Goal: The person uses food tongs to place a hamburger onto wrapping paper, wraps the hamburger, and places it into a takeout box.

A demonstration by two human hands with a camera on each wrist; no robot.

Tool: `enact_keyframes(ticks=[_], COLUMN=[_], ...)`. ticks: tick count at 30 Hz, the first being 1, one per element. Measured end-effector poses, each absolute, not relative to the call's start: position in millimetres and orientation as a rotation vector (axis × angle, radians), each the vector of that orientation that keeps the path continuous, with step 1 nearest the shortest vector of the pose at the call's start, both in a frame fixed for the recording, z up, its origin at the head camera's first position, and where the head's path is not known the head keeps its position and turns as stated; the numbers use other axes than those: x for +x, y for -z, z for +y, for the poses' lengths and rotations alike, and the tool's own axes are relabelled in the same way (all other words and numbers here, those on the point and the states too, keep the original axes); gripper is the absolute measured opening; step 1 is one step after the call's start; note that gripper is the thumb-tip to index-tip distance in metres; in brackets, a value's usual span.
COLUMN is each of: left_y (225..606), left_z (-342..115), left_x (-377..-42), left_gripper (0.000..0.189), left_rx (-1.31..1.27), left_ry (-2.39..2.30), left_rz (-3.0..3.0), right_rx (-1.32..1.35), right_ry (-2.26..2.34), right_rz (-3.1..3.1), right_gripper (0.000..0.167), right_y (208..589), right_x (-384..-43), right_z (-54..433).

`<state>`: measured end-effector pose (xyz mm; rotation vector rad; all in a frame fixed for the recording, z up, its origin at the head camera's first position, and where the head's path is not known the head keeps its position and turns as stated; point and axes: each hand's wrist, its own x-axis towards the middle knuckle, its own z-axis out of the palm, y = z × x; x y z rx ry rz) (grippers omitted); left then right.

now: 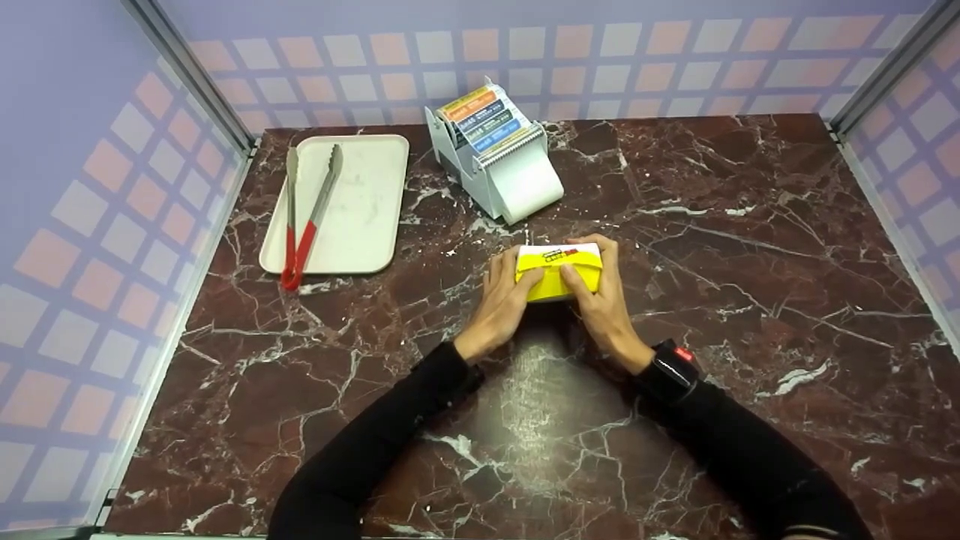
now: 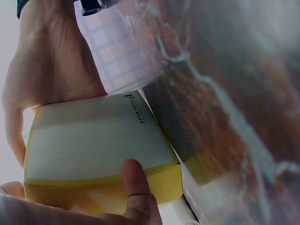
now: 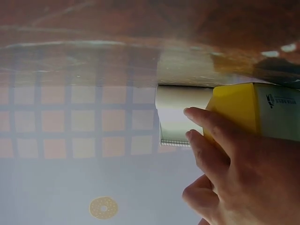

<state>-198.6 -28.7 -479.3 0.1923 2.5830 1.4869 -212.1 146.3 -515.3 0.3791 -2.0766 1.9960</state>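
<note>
A small yellow and white carton food box (image 1: 556, 259) is held between both hands near the middle of the table. The left hand (image 1: 498, 306) grips its left side, with the thumb on the yellow front. On the other side the right hand (image 1: 609, 319) holds the box, its thumb also on the front and its fingers around the right end. In the left wrist view, the white face of the box (image 2: 89, 140) with small dark print shows. The right wrist view has the yellow end of the box (image 3: 236, 105) beside the fingers.
Behind the box stands a white dispenser (image 1: 491, 184) with a serrated edge, colourful labels and a white roll. A white tray (image 1: 367, 225) is at the back left, with red-handled metal tongs (image 1: 301, 251) lying across it. Patterned panels enclose the marble table (image 1: 750, 300).
</note>
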Motion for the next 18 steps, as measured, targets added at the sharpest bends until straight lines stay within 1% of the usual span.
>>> enact_keyframes(ticks=[6,12,16,18], left_y=[479.0,480.4,479.7,479.4], left_z=[-28.3,-26.2,-26.6,-26.6], left_x=[-198.3,-200.6,-201.1,-201.4], left_gripper=[0.073,0.068,0.071,0.071], left_rx=[0.185,0.168,0.155,0.155], left_ry=[-1.495,-1.506,-1.511,-1.510], left_rz=[2.574,2.602,2.586,2.584], right_rx=[0.369,0.376,0.352,0.341], right_ry=[-1.982,-1.993,-2.004,-2.009], right_rz=[-2.087,-2.093,-2.090,-2.089], right_gripper=[0.050,0.054,0.050,0.045], right_y=[514.6,515.7,515.8,515.0], right_x=[-212.2,-211.0,-210.3,-209.9], right_z=[146.6,146.6,146.1,145.9])
